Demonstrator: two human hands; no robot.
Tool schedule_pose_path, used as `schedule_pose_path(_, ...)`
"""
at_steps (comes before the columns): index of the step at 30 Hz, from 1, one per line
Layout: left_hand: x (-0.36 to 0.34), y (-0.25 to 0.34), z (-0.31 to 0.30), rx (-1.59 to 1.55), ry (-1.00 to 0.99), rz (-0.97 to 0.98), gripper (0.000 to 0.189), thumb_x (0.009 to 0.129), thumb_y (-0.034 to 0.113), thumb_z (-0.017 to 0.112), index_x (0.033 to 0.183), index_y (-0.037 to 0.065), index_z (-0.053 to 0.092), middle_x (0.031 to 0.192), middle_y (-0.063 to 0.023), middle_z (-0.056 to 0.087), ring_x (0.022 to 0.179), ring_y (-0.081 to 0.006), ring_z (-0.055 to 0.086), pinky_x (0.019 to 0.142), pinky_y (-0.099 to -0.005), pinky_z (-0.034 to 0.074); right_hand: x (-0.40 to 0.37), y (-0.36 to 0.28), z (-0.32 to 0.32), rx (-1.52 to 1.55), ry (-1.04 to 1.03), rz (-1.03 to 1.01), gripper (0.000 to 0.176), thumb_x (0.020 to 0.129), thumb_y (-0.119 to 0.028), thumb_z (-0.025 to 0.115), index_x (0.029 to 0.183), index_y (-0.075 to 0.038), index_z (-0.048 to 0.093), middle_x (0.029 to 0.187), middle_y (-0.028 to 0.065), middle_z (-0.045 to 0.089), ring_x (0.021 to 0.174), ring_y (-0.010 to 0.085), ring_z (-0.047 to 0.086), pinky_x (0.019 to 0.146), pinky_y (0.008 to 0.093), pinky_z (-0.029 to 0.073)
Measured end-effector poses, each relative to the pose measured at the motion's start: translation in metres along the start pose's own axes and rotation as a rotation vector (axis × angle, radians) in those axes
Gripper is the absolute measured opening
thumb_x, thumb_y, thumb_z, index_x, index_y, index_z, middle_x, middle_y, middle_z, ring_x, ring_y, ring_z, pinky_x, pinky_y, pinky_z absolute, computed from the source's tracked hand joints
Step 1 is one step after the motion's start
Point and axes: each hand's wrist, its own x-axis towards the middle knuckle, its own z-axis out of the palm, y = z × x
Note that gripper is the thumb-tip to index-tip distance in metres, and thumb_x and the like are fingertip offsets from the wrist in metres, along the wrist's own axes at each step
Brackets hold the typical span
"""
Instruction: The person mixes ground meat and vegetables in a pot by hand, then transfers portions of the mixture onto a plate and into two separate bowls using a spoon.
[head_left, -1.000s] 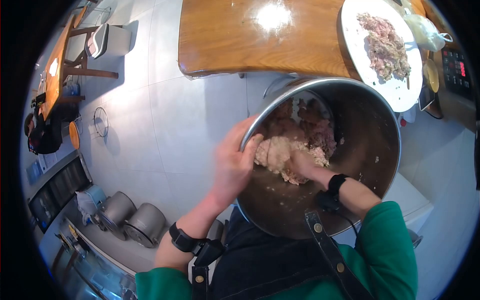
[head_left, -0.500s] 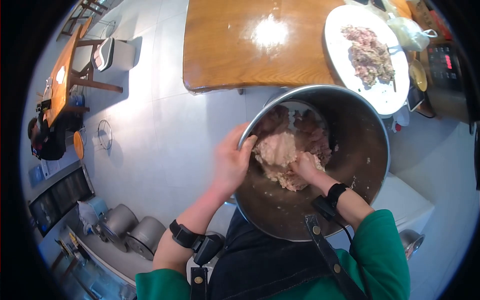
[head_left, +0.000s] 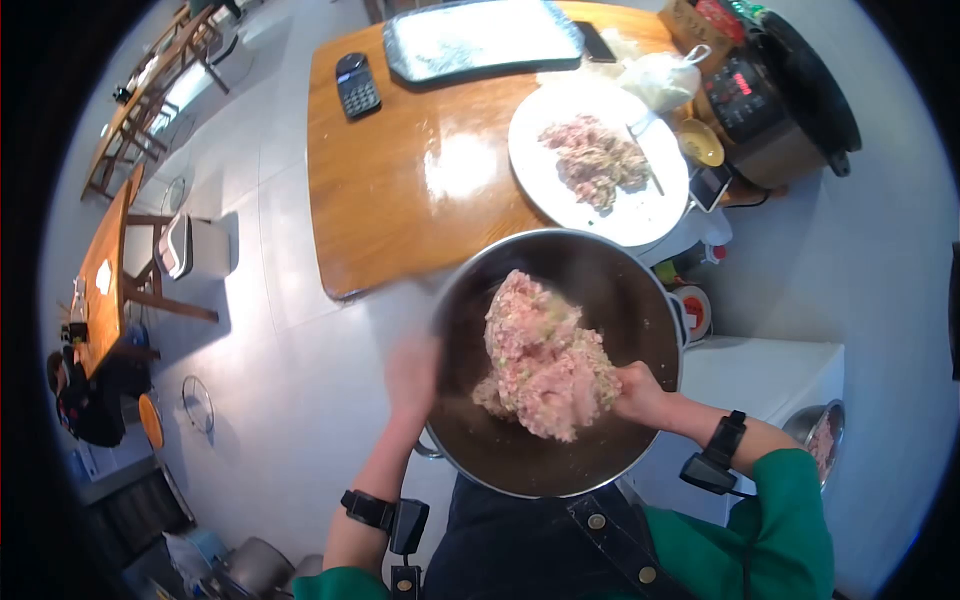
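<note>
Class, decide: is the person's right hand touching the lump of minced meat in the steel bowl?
Touching. The head view shows the right hand pressed into the lower right side of the meat lump, with no gap, inside the steel bowl.

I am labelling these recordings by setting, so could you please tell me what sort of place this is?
Probably a kitchen or food-preparation room: a large round steel bowl of pink minced meat, a white round plate with more mince on a wooden table, and a black electric cooker beside it.
</note>
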Motion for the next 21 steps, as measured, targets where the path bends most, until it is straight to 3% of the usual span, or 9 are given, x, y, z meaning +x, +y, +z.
schedule_pose_path(5,-0.004,0.011,-0.002,-0.174,0.146,0.088,0.024,0.084,0.014,0.050,0.102,0.001,0.057,0.094,-0.0227,0.059,0.086,-0.0333,0.057,0.077,-0.0385,0.043,0.010,-0.034,-0.073,0.060,0.181,-0.040,0.020,0.069,-0.004,0.061,0.088,-0.008,0.064,0.069,0.0160,0.061,0.063,0.0268,0.063,0.056,0.0325,0.048)
schedule_pose_path(7,-0.008,0.022,-0.007,-0.186,0.130,0.049,0.024,0.083,0.013,0.051,0.102,0.000,0.057,0.092,-0.0214,0.060,0.084,-0.0297,0.058,0.076,-0.0365,0.044,0.025,-0.030,-0.114,-0.228,0.177,-0.018,0.018,0.069,-0.003,0.060,0.086,-0.008,0.064,0.073,0.0140,0.063,0.062,0.0250,0.063,0.056,0.0324,0.048)
schedule_pose_path(9,-0.010,0.023,-0.006,-0.197,0.113,0.001,0.023,0.083,0.011,0.051,0.103,0.000,0.058,0.091,-0.0201,0.061,0.082,-0.0261,0.059,0.076,-0.0345,0.044,0.051,-0.019,-0.141,-0.240,0.376,-0.156,0.011,0.073,-0.005,0.059,0.083,-0.005,0.063,0.069,0.0135,0.062,0.060,0.0200,0.062,0.057,0.0291,0.048)
schedule_pose_path(11,-0.009,0.018,-0.001,-0.284,0.175,0.060,0.023,0.084,0.012,0.053,0.102,0.000,0.059,0.088,-0.0157,0.063,0.080,-0.0198,0.058,0.075,-0.0306,0.044,0.075,-0.023,-0.175,-0.584,0.436,-0.118,0.013,0.073,-0.007,0.056,0.084,-0.011,0.063,0.064,0.0096,0.059,0.056,0.0247,0.061,0.052,0.0367,0.047)
schedule_pose_path(12,-0.010,0.017,0.001,-0.286,0.177,0.060,0.023,0.084,0.012,0.053,0.102,0.000,0.059,0.088,-0.0157,0.063,0.080,-0.0198,0.058,0.075,-0.0306,0.044,0.088,-0.018,-0.184,-0.586,0.436,-0.121,0.013,0.073,-0.007,0.056,0.084,-0.011,0.063,0.064,0.0096,0.059,0.056,0.0247,0.061,0.052,0.0367,0.047)
schedule_pose_path(14,-0.014,0.026,0.000,-0.211,0.270,0.039,0.023,0.084,0.012,0.053,0.102,-0.001,0.059,0.086,-0.0123,0.063,0.080,-0.0154,0.056,0.074,-0.0292,0.044,0.113,0.001,-0.188,-1.046,0.426,0.007,0.030,0.076,-0.006,0.051,0.106,-0.009,0.056,0.069,0.0128,0.058,0.058,0.0299,0.059,0.054,0.0370,0.048)
schedule_pose_path(15,-0.015,0.031,-0.002,-0.215,0.270,0.038,0.023,0.084,0.012,0.053,0.102,-0.001,0.059,0.086,-0.0123,0.063,0.080,-0.0154,0.056,0.074,-0.0292,0.044,0.122,0.024,-0.178,-1.050,0.424,0.006,0.030,0.076,-0.006,0.051,0.106,-0.009,0.056,0.069,0.0128,0.058,0.058,0.0299,0.059,0.054,0.0370,0.048)
schedule_pose_path(18,-0.014,0.038,-0.004,-0.242,0.210,-0.058,0.023,0.084,0.012,0.053,0.102,-0.002,0.059,0.087,-0.0104,0.062,0.083,-0.0132,0.055,0.075,-0.0275,0.043,0.154,0.099,-0.126,-1.112,0.417,0.016,0.048,0.078,-0.009,0.045,0.126,-0.014,0.038,0.074,0.0141,0.056,0.055,0.0304,0.058,0.049,0.0395,0.046)
schedule_pose_path(21,-0.015,0.036,-0.006,-0.301,0.183,-0.070,0.023,0.085,0.011,0.052,0.101,-0.003,0.059,0.087,-0.0093,0.062,0.084,-0.0123,0.054,0.077,-0.0270,0.042,0.158,0.105,-0.111,-1.084,0.452,0.055,0.053,0.077,-0.007,0.046,0.129,-0.015,0.036,0.074,0.0142,0.056,0.056,0.0310,0.058,0.048,0.0409,0.046)
